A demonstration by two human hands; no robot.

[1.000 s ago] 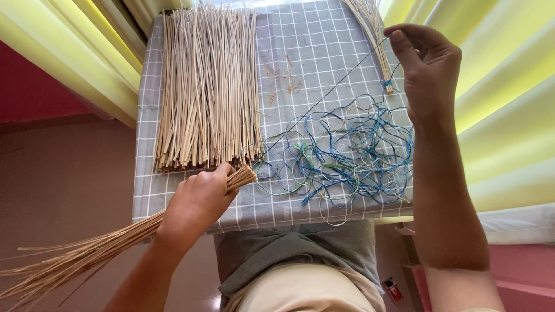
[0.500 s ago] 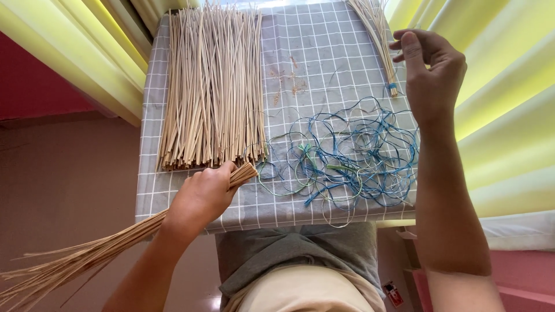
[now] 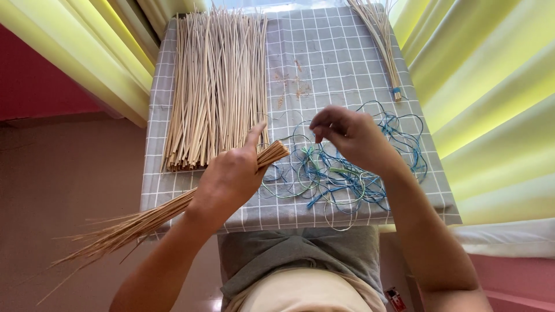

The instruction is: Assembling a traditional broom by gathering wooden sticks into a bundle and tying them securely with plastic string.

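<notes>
- Two hands work over a small surface [image 3: 347, 63] covered by a grey checked cloth, seen from the head camera.
- Left hand [image 3: 231, 176] is clenched around a bundle of thin tan sticks [image 3: 139, 222]; the bundle's cut end sits on the surface near the front edge, and its long loose end fans out past the front left corner over the floor.
- Right hand [image 3: 355, 138] hovers over a tangle of blue and green strings [image 3: 341, 173] by the front right corner, fingertips pinched together; whether a strand is caught between them cannot be told.
- Along the left edge lies a flat pile of loose sticks [image 3: 217, 86].
- At the far right corner lies a smaller tied bundle [image 3: 384, 46].
</notes>
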